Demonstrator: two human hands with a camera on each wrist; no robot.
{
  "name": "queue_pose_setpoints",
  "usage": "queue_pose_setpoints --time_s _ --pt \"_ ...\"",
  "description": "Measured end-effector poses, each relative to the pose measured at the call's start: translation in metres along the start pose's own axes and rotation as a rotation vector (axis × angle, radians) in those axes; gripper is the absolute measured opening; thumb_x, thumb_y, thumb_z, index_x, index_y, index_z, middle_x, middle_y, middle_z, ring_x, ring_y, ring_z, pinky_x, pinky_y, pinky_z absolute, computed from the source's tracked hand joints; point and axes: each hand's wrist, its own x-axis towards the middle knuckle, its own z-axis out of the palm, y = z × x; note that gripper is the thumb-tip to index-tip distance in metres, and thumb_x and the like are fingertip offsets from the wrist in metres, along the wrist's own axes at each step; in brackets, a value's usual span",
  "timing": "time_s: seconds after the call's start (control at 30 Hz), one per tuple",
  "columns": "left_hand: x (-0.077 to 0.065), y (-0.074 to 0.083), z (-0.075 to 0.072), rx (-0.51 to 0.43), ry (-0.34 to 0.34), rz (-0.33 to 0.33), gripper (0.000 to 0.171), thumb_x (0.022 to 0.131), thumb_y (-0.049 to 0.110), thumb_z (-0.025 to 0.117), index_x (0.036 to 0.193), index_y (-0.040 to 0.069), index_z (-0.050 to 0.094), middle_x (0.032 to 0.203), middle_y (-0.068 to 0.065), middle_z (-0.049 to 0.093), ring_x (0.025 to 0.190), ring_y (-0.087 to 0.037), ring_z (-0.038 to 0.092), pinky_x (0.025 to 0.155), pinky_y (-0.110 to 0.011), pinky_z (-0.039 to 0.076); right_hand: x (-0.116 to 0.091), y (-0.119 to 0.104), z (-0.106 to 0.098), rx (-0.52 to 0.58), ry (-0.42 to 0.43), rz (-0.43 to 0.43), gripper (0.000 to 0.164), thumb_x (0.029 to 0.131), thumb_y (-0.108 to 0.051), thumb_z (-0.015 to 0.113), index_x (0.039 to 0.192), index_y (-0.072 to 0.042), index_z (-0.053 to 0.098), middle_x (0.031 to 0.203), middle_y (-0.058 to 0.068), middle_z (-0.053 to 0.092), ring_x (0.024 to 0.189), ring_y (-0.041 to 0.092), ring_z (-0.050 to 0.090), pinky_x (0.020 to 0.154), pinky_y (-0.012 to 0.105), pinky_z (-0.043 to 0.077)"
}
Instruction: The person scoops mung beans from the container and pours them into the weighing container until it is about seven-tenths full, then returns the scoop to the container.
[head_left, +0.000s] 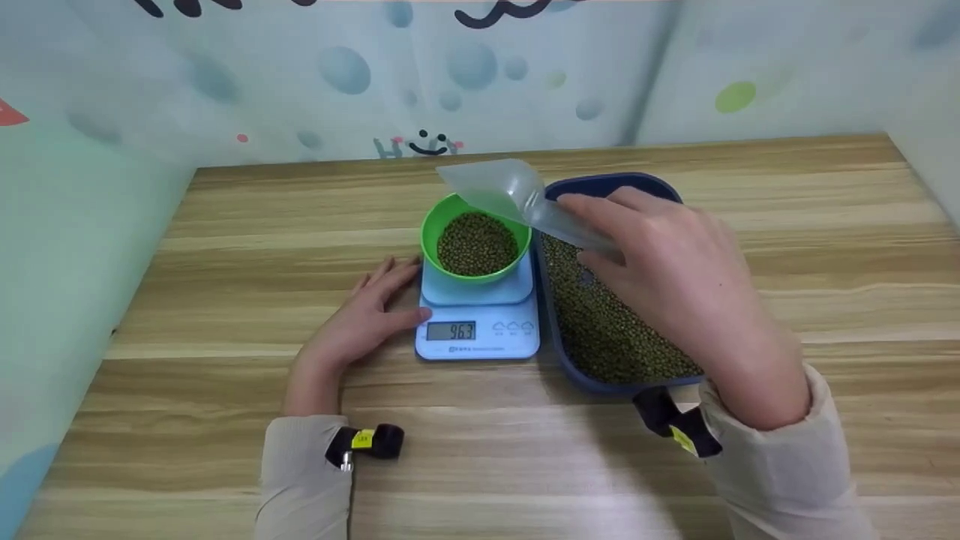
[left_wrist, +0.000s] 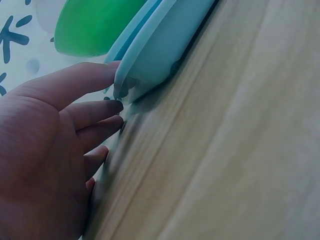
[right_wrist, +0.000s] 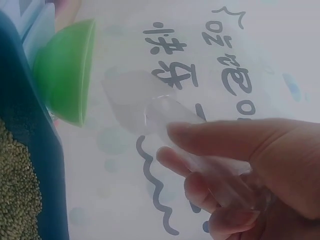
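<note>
My right hand (head_left: 667,262) grips the handle of a clear plastic scoop (head_left: 499,184), thumb and fingers wrapped about it in the right wrist view. The scoop's head hangs tilted above the far rim of a green bowl (head_left: 431,232). Small green-brown mung beans (head_left: 478,244) partly fill the bowl, which sits on the platform of a pale blue kitchen scale (head_left: 480,341). Digits show on the scale's display (head_left: 451,331). Beside the scale's left edge rests my left hand (head_left: 364,319), its fingers extended, with fingertips at the scale's side in the left wrist view.
A dark blue tub (head_left: 592,384) of the same beans stands close along the scale's right side, under my right hand. Everything stands on a wood-grain table (head_left: 247,247). A patterned wall sheet (head_left: 285,90) rises behind the table's far edge.
</note>
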Motion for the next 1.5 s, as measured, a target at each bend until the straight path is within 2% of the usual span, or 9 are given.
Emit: queue_pose_setpoints --time_s 0.2,0.3,0.47,0.6,0.87,1.03,1.13,1.3,1.5 --pt "-0.001 0.0 0.0 -0.002 -0.002 -0.014 0.074 0.079 0.053 0.063 0.142 0.034 0.031 0.155 0.002 0.007 0.141 -0.03 -0.01 0.11 -0.057 -0.006 0.001 -0.002 -0.004 0.062 -0.033 0.017 0.06 0.073 -0.003 0.064 0.127 -0.028 0.055 0.097 -0.004 0.062 0.071 0.014 0.054 0.06 0.031 0.047" --pt "-0.001 0.0 0.0 0.0 -0.003 -0.016 0.073 0.079 0.054 0.063 0.142 0.035 0.031 0.155 0.002 0.007 0.141 -0.031 -0.011 0.109 -0.058 -0.006 0.002 -0.003 -0.007 0.09 -0.03 0.045 0.056 0.074 -0.006 0.062 0.126 -0.025 0.056 0.102 -0.003 0.064 0.072 0.013 0.056 0.062 0.03 0.047" --pt "0.0 0.0 0.0 0.007 -0.002 -0.011 0.073 0.079 0.054 0.062 0.142 0.035 0.031 0.155 0.003 0.009 0.141 -0.03 -0.01 0.11 -0.057 -0.006 0.001 0.002 -0.011 0.064 0.028 0.073 0.037 0.081 -0.019 0.059 0.117 -0.021 0.06 0.083 -0.006 0.064 0.053 0.009 0.048 0.046 0.026 0.04" --pt "0.001 -0.001 0.0 0.004 0.004 0.017 0.072 0.08 0.052 0.062 0.143 0.031 0.032 0.154 0.004 0.013 0.142 -0.027 -0.008 0.111 -0.055 -0.006 -0.003 0.01 -0.017 0.051 0.043 0.083 0.035 0.086 -0.032 0.059 0.118 -0.02 0.061 0.071 -0.007 0.061 0.043 0.007 0.043 0.036 0.025 0.036" --pt "0.002 -0.002 0.0 -0.012 -0.003 0.016 0.073 0.08 0.053 0.063 0.142 0.031 0.033 0.154 0.005 0.012 0.141 -0.028 -0.009 0.111 -0.056 -0.007 -0.016 0.019 -0.048 0.051 0.023 0.217 0.041 0.086 -0.047 0.056 0.126 -0.047 0.048 0.069 -0.007 0.062 0.042 0.009 0.046 0.034 0.023 0.033" --pt "0.001 -0.001 -0.001 -0.003 -0.001 0.014 0.073 0.08 0.052 0.062 0.142 0.031 0.032 0.155 0.004 0.011 0.141 -0.029 -0.009 0.11 -0.056 -0.006 -0.023 0.038 -0.048 0.046 -0.057 0.266 0.049 0.085 -0.044 0.059 0.13 -0.05 0.04 0.082 -0.008 0.065 0.053 0.012 0.052 0.046 0.027 0.038" --pt "0.001 -0.002 -0.002 0.007 0.002 0.013 0.072 0.081 0.052 0.062 0.143 0.032 0.032 0.155 0.003 0.011 0.141 -0.029 -0.009 0.11 -0.056 -0.006 -0.027 0.047 -0.045 0.053 -0.135 0.282 0.049 0.085 -0.046 0.058 0.13 -0.047 0.04 0.085 -0.009 0.064 0.052 0.013 0.052 0.043 0.029 0.038" --pt "0.001 -0.002 -0.002 0.012 -0.002 0.02 0.072 0.081 0.052 0.061 0.143 0.032 0.031 0.155 0.003 0.012 0.142 -0.026 -0.008 0.111 -0.055 -0.007 -0.034 0.056 -0.049 0.082 -0.233 0.351 0.044 0.085 -0.05 0.056 0.126 -0.044 0.042 0.08 -0.011 0.065 0.051 0.012 0.056 0.038 0.031 0.035" --pt "0.002 -0.001 0.0 0.014 -0.003 0.014 0.073 0.08 0.052 0.062 0.143 0.033 0.031 0.154 0.004 0.013 0.142 -0.027 -0.008 0.111 -0.055 -0.006 -0.041 0.057 -0.059 0.055 -0.232 0.398 0.041 0.082 -0.059 0.054 0.12 -0.044 0.047 0.066 -0.016 0.065 0.047 0.011 0.055 0.037 0.031 0.033"
